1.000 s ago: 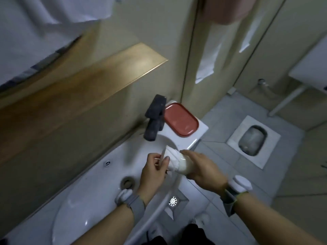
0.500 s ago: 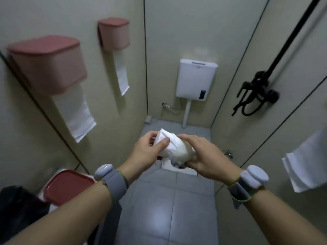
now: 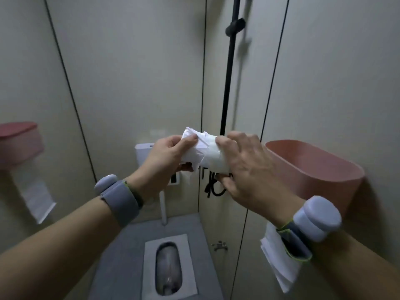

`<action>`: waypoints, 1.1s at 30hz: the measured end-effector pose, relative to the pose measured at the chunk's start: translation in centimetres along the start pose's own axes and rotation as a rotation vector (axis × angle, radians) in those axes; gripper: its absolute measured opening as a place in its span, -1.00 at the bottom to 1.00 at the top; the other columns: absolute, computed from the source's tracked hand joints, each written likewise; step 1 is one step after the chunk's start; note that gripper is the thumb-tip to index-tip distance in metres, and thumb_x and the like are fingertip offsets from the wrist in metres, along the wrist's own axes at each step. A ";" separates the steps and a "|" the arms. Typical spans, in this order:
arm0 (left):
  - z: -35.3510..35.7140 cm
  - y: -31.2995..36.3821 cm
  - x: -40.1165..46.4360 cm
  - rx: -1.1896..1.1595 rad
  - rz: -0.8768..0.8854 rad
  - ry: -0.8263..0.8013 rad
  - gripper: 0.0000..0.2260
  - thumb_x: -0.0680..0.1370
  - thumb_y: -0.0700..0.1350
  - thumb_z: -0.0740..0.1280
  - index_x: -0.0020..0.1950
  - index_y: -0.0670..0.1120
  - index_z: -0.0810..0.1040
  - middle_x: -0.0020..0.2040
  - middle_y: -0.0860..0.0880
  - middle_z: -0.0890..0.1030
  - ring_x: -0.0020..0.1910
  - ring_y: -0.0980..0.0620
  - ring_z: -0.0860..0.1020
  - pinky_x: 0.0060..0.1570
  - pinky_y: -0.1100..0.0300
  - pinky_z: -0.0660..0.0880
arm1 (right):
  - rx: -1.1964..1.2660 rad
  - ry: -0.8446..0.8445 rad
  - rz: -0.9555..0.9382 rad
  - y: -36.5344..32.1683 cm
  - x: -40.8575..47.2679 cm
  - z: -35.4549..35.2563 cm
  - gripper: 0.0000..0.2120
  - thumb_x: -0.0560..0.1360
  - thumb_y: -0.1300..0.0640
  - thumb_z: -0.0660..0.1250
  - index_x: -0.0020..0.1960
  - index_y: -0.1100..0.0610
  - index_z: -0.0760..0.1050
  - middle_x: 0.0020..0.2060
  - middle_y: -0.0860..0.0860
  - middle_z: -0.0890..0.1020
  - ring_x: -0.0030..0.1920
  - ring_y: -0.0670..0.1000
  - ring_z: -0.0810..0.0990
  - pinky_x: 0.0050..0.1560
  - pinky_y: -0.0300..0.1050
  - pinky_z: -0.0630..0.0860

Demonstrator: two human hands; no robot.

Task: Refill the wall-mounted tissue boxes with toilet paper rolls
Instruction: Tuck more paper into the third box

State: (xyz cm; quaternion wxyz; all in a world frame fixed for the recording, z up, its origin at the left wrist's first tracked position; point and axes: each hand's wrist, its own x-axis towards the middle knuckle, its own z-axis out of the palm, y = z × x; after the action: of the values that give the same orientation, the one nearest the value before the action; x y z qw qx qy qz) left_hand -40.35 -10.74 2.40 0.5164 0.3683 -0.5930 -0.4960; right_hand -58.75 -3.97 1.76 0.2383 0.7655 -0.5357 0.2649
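**Hands hold the roll up beside the open box on the right wall**

Both hands carry one toilet paper roll (image 3: 205, 151) at chest height in the middle of the stall. The right hand (image 3: 249, 169) curls round the roll's smooth end, thumb on the near side and fingers wrapped beneath, so it bears the weight. The left hand (image 3: 166, 156) pinches the crumpled loose end between thumb and fingers, probably to free a leading sheet that can hang out of the box once the roll is inside. Held this way, the roll sits just left of the open pink box (image 3: 313, 169) on the right wall, whose top has no lid and looks ready to take it; whether anything lies inside cannot be told. A strip of paper (image 3: 279, 263) hangs below that box, partly behind the right wrist. On the left wall a lidded pink box (image 3: 19, 144) already has paper (image 3: 36, 195) hanging from it, so the open one is likely the one in hand.

Against half a second ago, the view has swung right: two lidded boxes on the left wall then filled the left side, and now only one shows at the edge, while the open box has come into sight. The hands have risen in the picture with the same hold on the roll.
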 end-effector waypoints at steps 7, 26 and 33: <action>7.2 3.3 7.8 -0.164 0.049 -0.253 -0.70 0.59 -0.03 0.34 0.03 -0.29 0.63 -0.21 -0.16 0.66 -0.34 -0.06 0.60 -0.30 0.13 0.55 | -0.336 0.122 0.160 5.7 2.8 -4.1 -0.44 0.31 0.06 0.41 0.29 0.10 0.41 0.17 0.09 0.49 0.01 0.18 0.45 -0.09 0.02 0.44; 17.8 0.0 17.4 0.410 0.687 -1.096 -0.61 0.43 0.18 0.40 0.23 0.13 0.56 0.13 0.24 0.62 0.18 0.20 0.56 0.21 0.11 0.47 | -0.266 -0.416 0.815 11.4 0.3 -9.0 -0.69 0.35 -0.22 0.28 -0.23 0.02 0.39 -0.27 -0.07 0.53 -0.18 0.04 0.53 -0.11 0.06 0.52; 19.4 -1.1 18.4 0.616 0.879 -1.214 -0.68 0.51 0.01 0.46 0.25 0.02 0.58 -0.03 0.23 0.52 0.05 0.29 0.47 -0.02 0.49 0.35 | -0.511 -0.697 0.691 10.7 0.9 -7.2 -0.67 0.42 -0.19 0.27 -0.16 0.09 0.51 -0.21 0.01 0.46 -0.27 0.09 0.49 -0.26 -0.06 0.47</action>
State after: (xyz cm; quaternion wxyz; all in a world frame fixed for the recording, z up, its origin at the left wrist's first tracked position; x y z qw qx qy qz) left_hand -62.97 -24.42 6.41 0.1275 -0.1063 -0.9704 -0.1753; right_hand -69.71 -3.33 8.59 0.1244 0.5052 -0.8503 -0.0799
